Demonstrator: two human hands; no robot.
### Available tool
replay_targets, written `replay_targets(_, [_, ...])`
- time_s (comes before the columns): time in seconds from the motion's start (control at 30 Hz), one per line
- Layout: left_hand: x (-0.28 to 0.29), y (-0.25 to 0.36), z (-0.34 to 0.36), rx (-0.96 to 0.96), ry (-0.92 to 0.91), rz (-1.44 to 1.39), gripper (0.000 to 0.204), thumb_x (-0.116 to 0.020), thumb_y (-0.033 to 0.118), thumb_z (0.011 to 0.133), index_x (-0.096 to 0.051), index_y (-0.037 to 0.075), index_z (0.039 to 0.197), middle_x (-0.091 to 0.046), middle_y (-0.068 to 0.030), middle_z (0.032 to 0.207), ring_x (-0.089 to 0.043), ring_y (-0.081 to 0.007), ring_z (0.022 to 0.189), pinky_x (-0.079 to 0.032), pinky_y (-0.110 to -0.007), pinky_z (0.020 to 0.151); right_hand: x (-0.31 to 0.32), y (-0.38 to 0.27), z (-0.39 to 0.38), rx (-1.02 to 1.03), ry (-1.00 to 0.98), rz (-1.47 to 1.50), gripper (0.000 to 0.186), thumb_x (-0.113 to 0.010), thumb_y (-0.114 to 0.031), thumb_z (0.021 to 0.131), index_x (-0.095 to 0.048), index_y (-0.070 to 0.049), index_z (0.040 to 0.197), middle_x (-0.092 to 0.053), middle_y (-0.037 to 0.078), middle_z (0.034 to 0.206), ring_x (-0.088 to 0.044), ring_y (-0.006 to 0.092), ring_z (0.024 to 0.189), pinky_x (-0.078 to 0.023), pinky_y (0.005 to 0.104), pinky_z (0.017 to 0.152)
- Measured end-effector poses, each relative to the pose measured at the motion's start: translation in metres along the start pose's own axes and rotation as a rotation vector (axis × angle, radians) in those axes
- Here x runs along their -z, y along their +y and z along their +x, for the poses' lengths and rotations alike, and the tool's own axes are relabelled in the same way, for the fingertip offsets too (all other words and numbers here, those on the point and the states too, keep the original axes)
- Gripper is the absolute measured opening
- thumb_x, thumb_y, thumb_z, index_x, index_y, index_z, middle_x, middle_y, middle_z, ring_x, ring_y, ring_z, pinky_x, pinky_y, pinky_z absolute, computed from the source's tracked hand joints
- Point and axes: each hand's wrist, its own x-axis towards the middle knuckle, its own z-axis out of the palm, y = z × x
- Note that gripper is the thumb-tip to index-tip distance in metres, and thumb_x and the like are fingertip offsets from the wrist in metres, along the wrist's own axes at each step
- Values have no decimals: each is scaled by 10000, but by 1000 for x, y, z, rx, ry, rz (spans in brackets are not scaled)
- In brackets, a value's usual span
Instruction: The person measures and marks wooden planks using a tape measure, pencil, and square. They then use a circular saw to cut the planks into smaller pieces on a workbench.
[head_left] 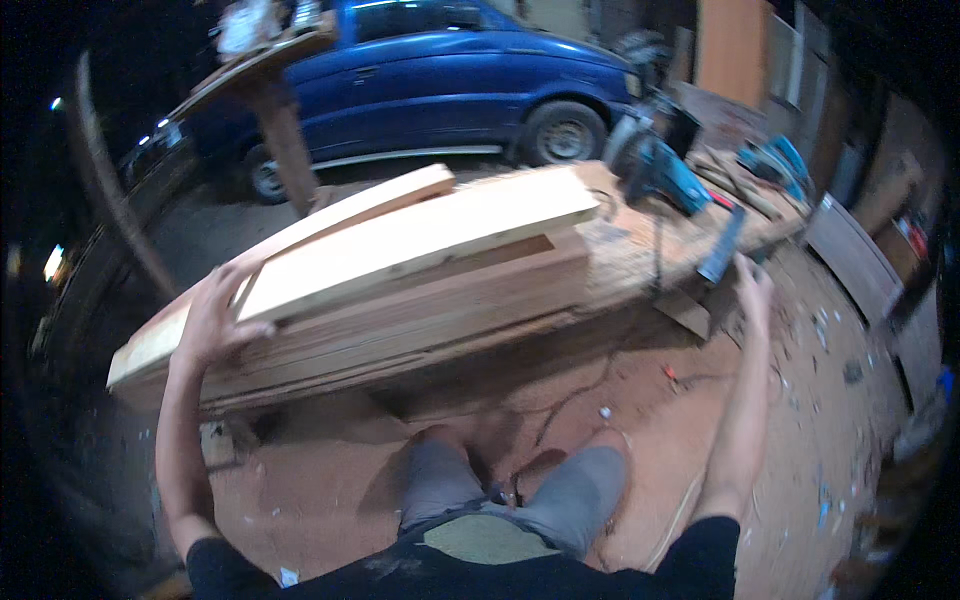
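Across the smooth, pale, squared beam (420,238) on the rough wooden bench (625,265), the left hand (213,315) lies spread; beside a flat metal blade (721,248), the right hand (753,288) curls, its grip unclear. Beyond stands a glossy blue car (430,105).

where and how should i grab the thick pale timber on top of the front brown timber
Probably by its right end, from your own side: on the pale timber that end looks square-cut and uncovered, and a dark recess above the brown timber may leave finger room underneath. Your left hand rests on wood farther left, well placed to steady.
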Motion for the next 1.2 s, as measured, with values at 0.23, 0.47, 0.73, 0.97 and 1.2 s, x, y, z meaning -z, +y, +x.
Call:
replay_targets(0.23, [56, -26, 55, 26, 103, -75, 1064, -867, 678, 644, -577, 69, 1468, -671, -170, 1170, -644, -304, 1097, -496, -457, 1004, 32, -33, -78, 23, -38, 42, 461, -703, -327, 995, -679, 57, 1248, -719, 123, 1135, -649, 192, 1051, -499, 336, 943])
replay_targets(0.47, [42, -74, 93, 26, -5, 48, 1106, -796, 779, 652, -573, 71, 1471, -659, -203, 1160, -630, -343, 1093, -491, -448, 966, 0, -114, -109, 216, -128, 67, 379, -704, -272, 994, -701, 44, 1203, -726, 101, 1129, -643, 181, 1051, -483, 316, 966])
replay_targets(0.73, [-25, -155, 135, -39, -125, 218, 1059, -834, 684, 686, -514, 123, 1525, -615, -234, 1205, -602, -396, 1108, -486, -473, 974, -137, -216, -71, 162, -706, 11, 460, -732, -331, 946, -706, 29, 1230, -757, 127, 1089, -694, 196, 968, -531, 341, 888])
replay_targets(0.97, [-52, -132, 117, 175, -440, 48, 958, -796, 572, 812, -387, 219, 1603, -491, -300, 1470, -489, -453, 1369, -389, -501, 1168, -260, -203, 5, 788, -924, -526, 808, -858, -423, 760, -590, -28, 1412, -662, 211, 1344, -637, 310, 1242, -475, 381, 1055])
replay_targets(1.2, [-31, -104, 99, 203, -309, 103, 823, -713, 608, 880, -552, 66, 1478, -431, -246, 1541, -429, -398, 1432, -384, -488, 1173, -287, -182, 21, 606, -1023, -571, 800, -860, -505, 732, -648, -20, 1332, -701, 224, 1253, -677, 338, 1149, -503, 409, 1026])
